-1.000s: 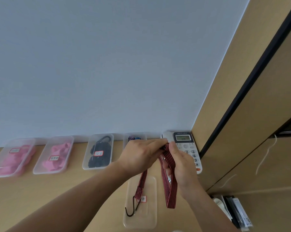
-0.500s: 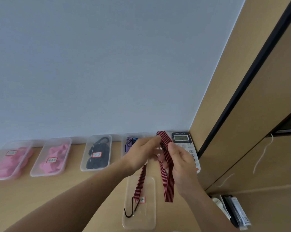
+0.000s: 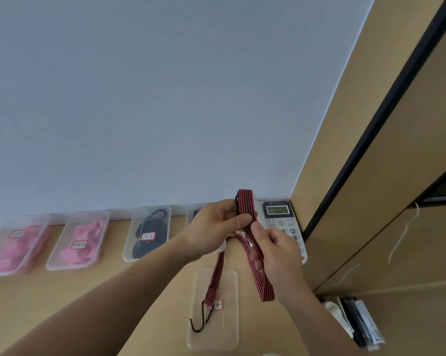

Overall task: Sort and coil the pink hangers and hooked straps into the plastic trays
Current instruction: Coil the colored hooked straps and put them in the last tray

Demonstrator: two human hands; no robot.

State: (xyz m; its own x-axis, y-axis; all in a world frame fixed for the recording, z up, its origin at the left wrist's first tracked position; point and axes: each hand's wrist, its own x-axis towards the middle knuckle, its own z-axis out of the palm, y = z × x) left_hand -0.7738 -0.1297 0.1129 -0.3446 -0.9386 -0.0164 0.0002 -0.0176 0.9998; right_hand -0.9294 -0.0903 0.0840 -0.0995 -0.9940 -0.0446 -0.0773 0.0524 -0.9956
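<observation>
**Both hands folding striped hooked strap above near tray**

Nearest, a clear near tray is lying on the wooden desk, with a small red-edged label inside. The strap's lower hook, dark metal, is hanging over this tray; cannot tell if it is touching. The red-and-black striped strap is being held in the air above and behind the tray, not in any tray.

One strand is running up from the lower hook to under the left hand. The left thumb and fingertips are pressing together, pinching the folded strap just below its top loop. A second dark hook is showing beside that loop.

The right hand is sitting just below and right of the left. Its thumb and forefinger are pinching the strap, and the other fingers are curling round a folded length that is hanging down past the palm.

At lower right, black and white flat items are standing in a slot.

Behind the hands, a white desk phone is lying against the corner.

Along the pale wall more trays are sitting in a row:
- a purple-strap tray, mostly hidden by the left hand
- a black-strap tray
- two pink-hanger trays and
</observation>
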